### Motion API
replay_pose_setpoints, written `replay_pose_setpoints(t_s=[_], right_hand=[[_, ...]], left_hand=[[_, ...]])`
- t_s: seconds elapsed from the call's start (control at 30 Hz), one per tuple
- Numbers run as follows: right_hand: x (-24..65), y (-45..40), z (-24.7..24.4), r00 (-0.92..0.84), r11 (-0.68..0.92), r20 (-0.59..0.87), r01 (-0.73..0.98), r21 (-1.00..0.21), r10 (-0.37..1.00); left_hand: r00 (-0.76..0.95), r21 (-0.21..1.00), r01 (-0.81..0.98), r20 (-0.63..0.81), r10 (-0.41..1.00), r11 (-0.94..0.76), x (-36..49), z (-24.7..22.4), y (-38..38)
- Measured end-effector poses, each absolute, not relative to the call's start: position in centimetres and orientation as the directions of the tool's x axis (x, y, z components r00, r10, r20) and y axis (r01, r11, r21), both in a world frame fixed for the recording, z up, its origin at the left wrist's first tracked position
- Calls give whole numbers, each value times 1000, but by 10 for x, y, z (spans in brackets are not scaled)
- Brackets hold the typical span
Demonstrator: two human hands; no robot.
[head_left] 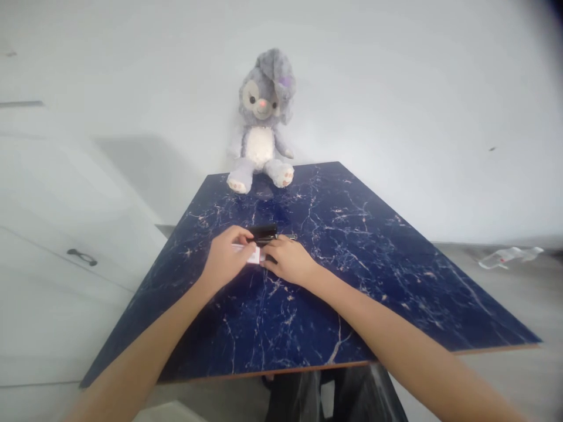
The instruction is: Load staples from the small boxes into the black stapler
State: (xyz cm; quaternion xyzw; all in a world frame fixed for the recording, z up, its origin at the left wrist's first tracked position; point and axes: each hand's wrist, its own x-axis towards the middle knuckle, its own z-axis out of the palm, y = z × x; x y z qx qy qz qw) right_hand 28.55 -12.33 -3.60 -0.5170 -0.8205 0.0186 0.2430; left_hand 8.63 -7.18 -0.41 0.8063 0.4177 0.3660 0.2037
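Observation:
Over the middle of the blue marbled table (321,217), my left hand (229,255) is closed around a small white box (254,255) with pinkish-red edging. My right hand (288,259) has its thumb and fingertips pinched at the box's right end; what lies between those fingers is partly hidden. Just beyond the hands is a black oblong case (263,230). Beside it, slim shiny stick-like things (288,237) show past my right fingers, too small to name.
A grey plush rabbit (259,143) sits at the table's far edge against the white wall (378,88). To the left stands a white cabinet door with a dark handle (82,257). A clear plastic bottle (505,257) lies on the floor at right.

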Motion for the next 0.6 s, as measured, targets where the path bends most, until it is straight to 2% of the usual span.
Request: replay_pose_setpoints(t_s=[0.07,0.13,0.2,0.23,0.27,0.3,0.37,0.4,0.47,0.53,0.6], right_hand=[[295,-124,-30,-308,446,400,837,-319,863],[309,-124,-22,-242,433,447,810,-396,861],[321,-124,-15,-173,451,518,754,-478,838],[325,-124,-12,-140,470,557,721,-510,819],[327,-124,-11,-112,494,594,688,-532,796],[327,-125,-10,-95,522,628,657,-544,773],[322,-127,-10,-99,584,677,606,-541,729],[318,-128,-10,-116,614,696,587,-528,708],[309,-131,-10,-152,668,730,555,-495,666],[303,-132,-11,-153,698,754,528,-484,639],[301,-133,-11,-132,706,762,500,-501,634]], left_hand=[[637,540,477,331,696,-693,93,-8,-82],[804,459,371,276,526,-807,100,-14,-92],[827,386,316,337,451,-867,103,-17,-99],[771,385,344,405,491,-856,103,-17,-100],[668,434,389,474,573,-813,102,-15,-99],[535,536,411,513,671,-737,99,-13,-97],[324,800,295,430,843,-522,94,-7,-90],[318,900,178,330,889,-398,92,-4,-86],[465,986,-32,162,870,-166,89,0,-79],[586,991,-135,93,805,-17,88,1,-75],[615,985,-170,77,785,37,87,2,-75]])
